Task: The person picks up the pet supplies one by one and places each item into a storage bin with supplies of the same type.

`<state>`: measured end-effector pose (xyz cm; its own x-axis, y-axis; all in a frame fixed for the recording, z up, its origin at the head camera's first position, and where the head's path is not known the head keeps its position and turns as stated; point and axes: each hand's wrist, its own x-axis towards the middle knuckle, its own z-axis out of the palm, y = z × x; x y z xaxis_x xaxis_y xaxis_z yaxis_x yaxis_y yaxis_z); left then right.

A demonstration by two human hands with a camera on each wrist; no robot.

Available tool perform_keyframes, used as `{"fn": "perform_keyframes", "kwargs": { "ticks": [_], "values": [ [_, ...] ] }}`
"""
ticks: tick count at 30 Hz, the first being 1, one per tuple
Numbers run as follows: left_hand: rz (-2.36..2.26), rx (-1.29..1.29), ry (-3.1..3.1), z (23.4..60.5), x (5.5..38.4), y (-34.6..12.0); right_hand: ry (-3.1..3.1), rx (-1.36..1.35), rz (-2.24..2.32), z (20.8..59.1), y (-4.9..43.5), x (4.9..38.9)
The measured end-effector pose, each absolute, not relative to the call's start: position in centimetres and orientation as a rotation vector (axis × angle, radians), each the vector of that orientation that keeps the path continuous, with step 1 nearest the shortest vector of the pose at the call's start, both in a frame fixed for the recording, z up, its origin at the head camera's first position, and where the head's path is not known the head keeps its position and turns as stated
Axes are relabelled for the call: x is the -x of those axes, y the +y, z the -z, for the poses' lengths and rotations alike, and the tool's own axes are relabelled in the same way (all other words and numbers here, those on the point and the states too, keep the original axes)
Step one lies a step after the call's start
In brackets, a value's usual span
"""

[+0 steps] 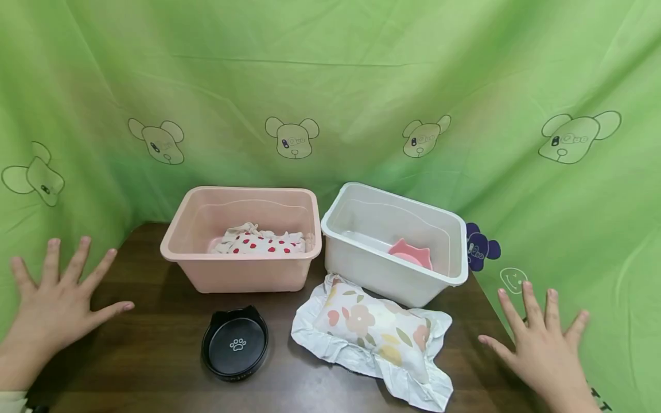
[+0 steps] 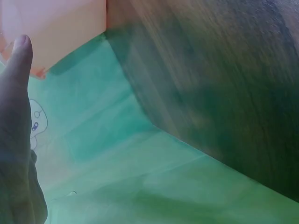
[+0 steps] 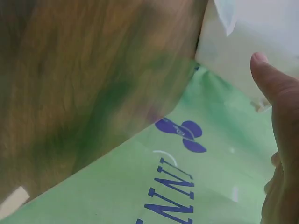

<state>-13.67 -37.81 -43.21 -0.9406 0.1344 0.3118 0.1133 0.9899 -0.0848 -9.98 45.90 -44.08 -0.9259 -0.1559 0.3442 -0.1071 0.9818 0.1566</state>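
Note:
In the head view my left hand (image 1: 59, 304) is spread at the table's left side, fingers straight, holding nothing. My right hand (image 1: 547, 350) is spread the same way at the right edge, also holding nothing. Nearest the left hand are a pink bin (image 1: 242, 272), with a red-spotted white cloth item (image 1: 263, 244) inside, and a black cat-eared bowl (image 1: 236, 344) with a white paw print. Between the bowl and the right hand lies a small floral pillow (image 1: 372, 330) with a white ruffled edge. Behind it a white bin (image 1: 372, 267) contains a pink cat-eared dish (image 1: 411, 253).
The dark wooden table (image 1: 155, 355) carries everything. A green curtain (image 1: 351, 86) printed with bear faces hangs behind and along both sides. Both bins stand side by side at the back, the white one turned at an angle.

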Motion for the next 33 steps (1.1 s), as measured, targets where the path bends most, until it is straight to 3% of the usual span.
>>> {"fn": "perform_keyframes", "kwargs": {
  "ticks": [14, 33],
  "values": [
    [0.122, 0.145, -2.82, 42.7, 15.2, -36.0, -2.767, -0.226, -0.083, 45.6, 42.5, 7.6],
    [0.848, 0.217, -2.715, 42.7, 17.4, -32.9, -2.828, -0.301, -0.497, 48.3, 38.2, 6.6]
  ]
}}
